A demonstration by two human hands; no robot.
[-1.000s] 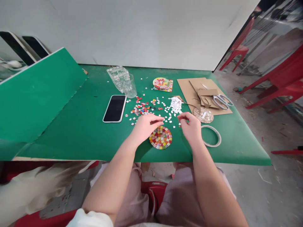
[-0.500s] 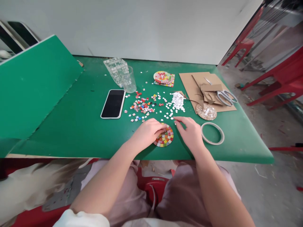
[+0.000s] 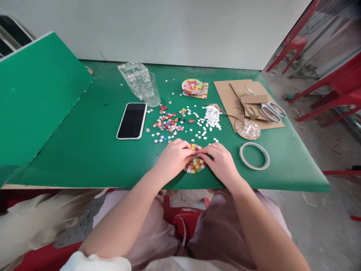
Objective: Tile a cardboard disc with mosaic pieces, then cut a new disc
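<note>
A round mosaic coaster with red, yellow, orange and white tiles lies flat near the table's front edge. My left hand rests over its left side, thumb and fingers pinched together above the middle. From the right, my right hand reaches over the coaster, its fingertips also pinched and meeting those of the left. Whatever small piece may be between the fingertips is too hidden to name. Just beyond both hands lie loose coloured tiles and a heap of white tiles.
A phone lies left of the tiles, by a clear cup and plastic bag. Finished-looking mosaic pieces sit at the back. To the right are cardboard, scissors, a tile-filled round bag and a tape roll.
My right hand has moved left from beside the white tiles onto the coaster, and its fingertips now meet my left hand's. The left hand stays over the coaster. The view has shifted slightly.
</note>
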